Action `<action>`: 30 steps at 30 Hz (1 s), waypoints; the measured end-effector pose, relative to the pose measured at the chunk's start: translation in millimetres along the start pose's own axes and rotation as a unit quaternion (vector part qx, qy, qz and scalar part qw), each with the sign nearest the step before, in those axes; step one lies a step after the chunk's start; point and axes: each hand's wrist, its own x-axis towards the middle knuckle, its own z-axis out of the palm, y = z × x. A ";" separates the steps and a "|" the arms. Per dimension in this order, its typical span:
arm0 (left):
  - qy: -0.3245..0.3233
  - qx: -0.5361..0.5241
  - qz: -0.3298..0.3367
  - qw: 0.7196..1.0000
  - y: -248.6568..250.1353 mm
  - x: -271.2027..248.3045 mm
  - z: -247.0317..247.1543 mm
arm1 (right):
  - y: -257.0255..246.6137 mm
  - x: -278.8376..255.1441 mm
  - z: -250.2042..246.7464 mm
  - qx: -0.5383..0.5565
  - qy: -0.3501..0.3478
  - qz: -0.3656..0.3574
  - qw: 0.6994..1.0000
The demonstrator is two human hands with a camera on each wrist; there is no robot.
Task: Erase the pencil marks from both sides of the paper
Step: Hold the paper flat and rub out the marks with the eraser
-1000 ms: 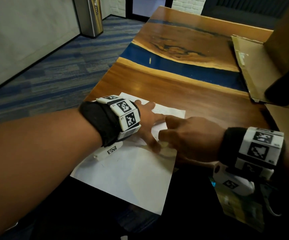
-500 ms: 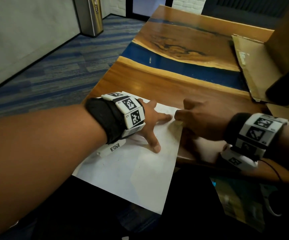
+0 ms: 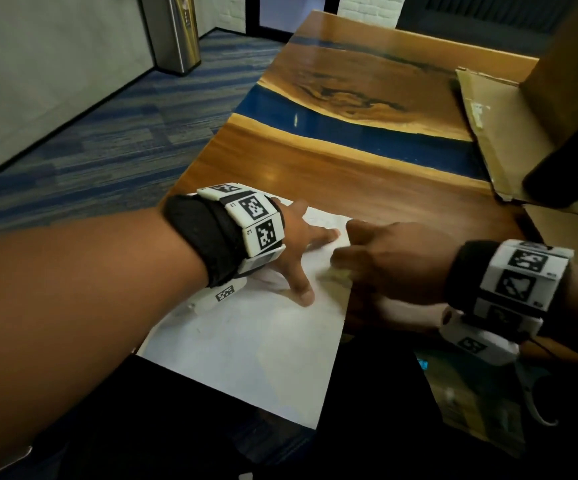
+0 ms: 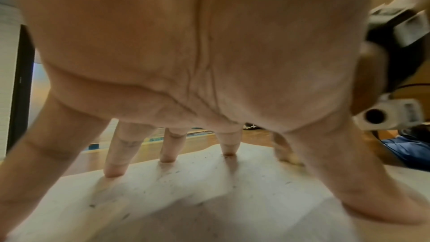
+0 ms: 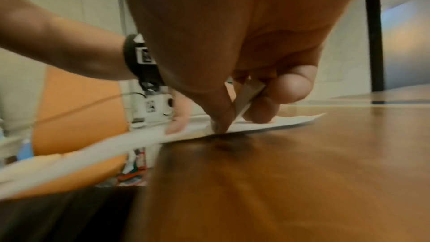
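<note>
A white sheet of paper [image 3: 246, 344] lies at the near left corner of the wooden table [image 3: 367, 174], and its near end hangs over the table's edge. My left hand [image 3: 294, 254] presses it flat with straight, spread fingers [image 4: 114, 170]. Faint pencil specks show on the paper [image 4: 209, 190] under that hand. My right hand [image 3: 377, 261] is at the sheet's right edge, close to the left thumb. It pinches a small pale eraser [image 5: 249, 97] between thumb and fingers, with the eraser's tip down on the paper [image 5: 279, 123].
An opened cardboard box [image 3: 488, 109] lies on the table at the back right, with a dark object [image 3: 564, 174] in front of it. A blue strip [image 3: 349, 129] crosses the tabletop. A metal bin [image 3: 176, 32] stands on the carpet to the far left.
My right hand slid with the eraser up to the sheet's far right edge and has now come back towards me. The left hand stayed pressed on the paper.
</note>
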 end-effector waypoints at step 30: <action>0.130 -0.208 -0.123 0.962 -87.5 -25.8 45.3 | 34.9 -2.3 7.1 0.166 0.057 0.203 0.963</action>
